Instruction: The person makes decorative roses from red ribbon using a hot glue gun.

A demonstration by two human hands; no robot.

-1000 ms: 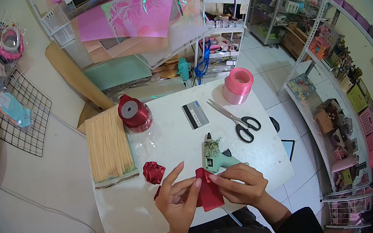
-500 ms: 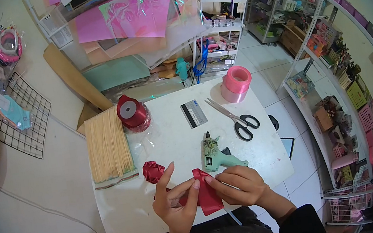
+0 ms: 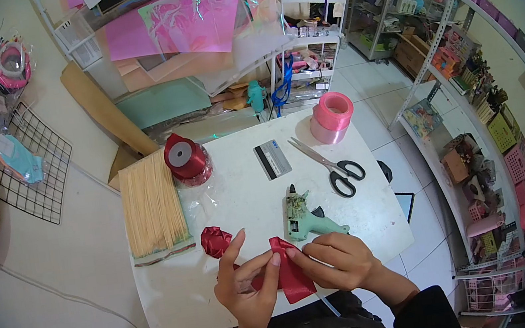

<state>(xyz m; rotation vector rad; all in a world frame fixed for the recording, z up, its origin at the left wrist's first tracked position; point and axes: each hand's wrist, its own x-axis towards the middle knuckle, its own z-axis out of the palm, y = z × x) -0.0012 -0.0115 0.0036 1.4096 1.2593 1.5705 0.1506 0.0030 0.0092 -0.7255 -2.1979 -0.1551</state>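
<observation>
Thumb and index finger of my left hand (image 3: 248, 290) pinch the folded upper part of a dark red satin ribbon (image 3: 298, 283); another finger points up. My right hand (image 3: 340, 262) grips the same ribbon from the other side, its thumb at the fold. The ribbon's wide end hangs down between both hands, near the table's front edge. Just behind my left hand lies a rolled red ribbon rose (image 3: 215, 242). A mint-green glue gun (image 3: 311, 224) rests beyond my right hand. Below the ribbon a thin translucent stick (image 3: 327, 304) sticks out; its upper end is hidden.
On the white table (image 3: 241, 200) are a bundle of wooden skewers (image 3: 153, 206), a red ribbon spool (image 3: 187, 160), a striped card (image 3: 273, 160), black-handled scissors (image 3: 337, 170) and pink ribbon rolls (image 3: 332, 118). Loaded shelves (image 3: 447, 138) stand to the right; a wire grid (image 3: 33, 166) hangs left.
The ribbon's top edge and my right thumb have shifted very slightly left. Both hands keep the same hold, and the things on the table have not moved.
</observation>
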